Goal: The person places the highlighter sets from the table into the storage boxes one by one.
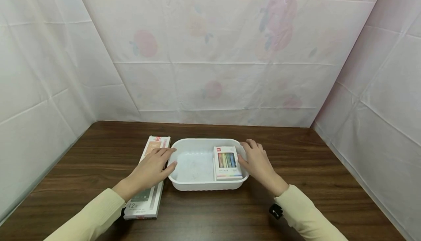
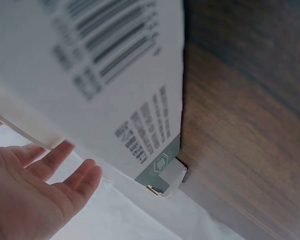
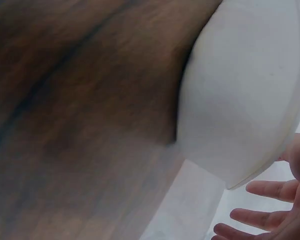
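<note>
A white plastic basin (image 1: 193,167) sits on the table between my hands. Inside it, at the right end, lies a white box with a picture of coloured sticks (image 1: 227,163). My left hand (image 1: 152,168) is at the basin's left rim, thumb and fingers spread and loosely bent, above a long white box (image 1: 144,207). That box's barcoded side (image 2: 115,95) fills much of the left wrist view. At the right rim is my right hand (image 1: 260,162), its thumb over the edge. In the right wrist view its fingers (image 3: 272,189) look extended and spread.
The dark wooden table (image 1: 289,153) extends to both sides. Pale fruit-patterned cloth (image 1: 213,51) stands behind it, with more cloth at the left and right. A small black object (image 1: 275,211) shows by the right sleeve.
</note>
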Available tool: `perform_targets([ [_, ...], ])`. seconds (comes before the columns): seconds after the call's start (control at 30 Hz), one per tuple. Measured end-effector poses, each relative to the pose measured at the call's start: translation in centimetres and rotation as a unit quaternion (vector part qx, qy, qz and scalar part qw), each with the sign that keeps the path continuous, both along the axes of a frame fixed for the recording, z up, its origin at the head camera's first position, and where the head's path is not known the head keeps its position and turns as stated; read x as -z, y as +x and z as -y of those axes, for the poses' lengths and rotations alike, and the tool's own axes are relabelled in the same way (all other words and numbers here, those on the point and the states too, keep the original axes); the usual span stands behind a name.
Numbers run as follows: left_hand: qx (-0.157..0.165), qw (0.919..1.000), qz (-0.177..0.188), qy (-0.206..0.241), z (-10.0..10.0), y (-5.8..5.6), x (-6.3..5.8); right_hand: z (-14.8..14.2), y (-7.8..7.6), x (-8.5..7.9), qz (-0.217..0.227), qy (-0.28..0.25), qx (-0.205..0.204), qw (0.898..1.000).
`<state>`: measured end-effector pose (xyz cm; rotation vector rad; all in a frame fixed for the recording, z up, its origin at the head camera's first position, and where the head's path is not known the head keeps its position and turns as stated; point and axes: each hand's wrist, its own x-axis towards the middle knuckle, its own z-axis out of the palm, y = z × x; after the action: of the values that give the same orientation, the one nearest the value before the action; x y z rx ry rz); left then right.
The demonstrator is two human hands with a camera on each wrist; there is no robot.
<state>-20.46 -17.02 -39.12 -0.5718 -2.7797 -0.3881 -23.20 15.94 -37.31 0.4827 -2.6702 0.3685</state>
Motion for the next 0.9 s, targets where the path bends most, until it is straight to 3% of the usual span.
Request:
perform_targets([
  [0.43, -0.001, 1.0000, 0.000, -0.002, 0.0, -0.1, 0.1, -1.3, -0.5, 1.3, 0.031, -0.038, -0.059, 0.997],
  [0.73, 0.000, 0.9999, -0.013, -0.006, 0.1, -0.1, -0.1, -1.9, -0.9, 1.3, 0.079, -0.040, -0.079, 0.993],
  [0.9, 0.002, 0.9996, -0.024, -0.013, 0.1, 0.0, -0.2, -2.1, -1.0, 1.5, 0.085, -0.033, -0.083, 0.992],
])
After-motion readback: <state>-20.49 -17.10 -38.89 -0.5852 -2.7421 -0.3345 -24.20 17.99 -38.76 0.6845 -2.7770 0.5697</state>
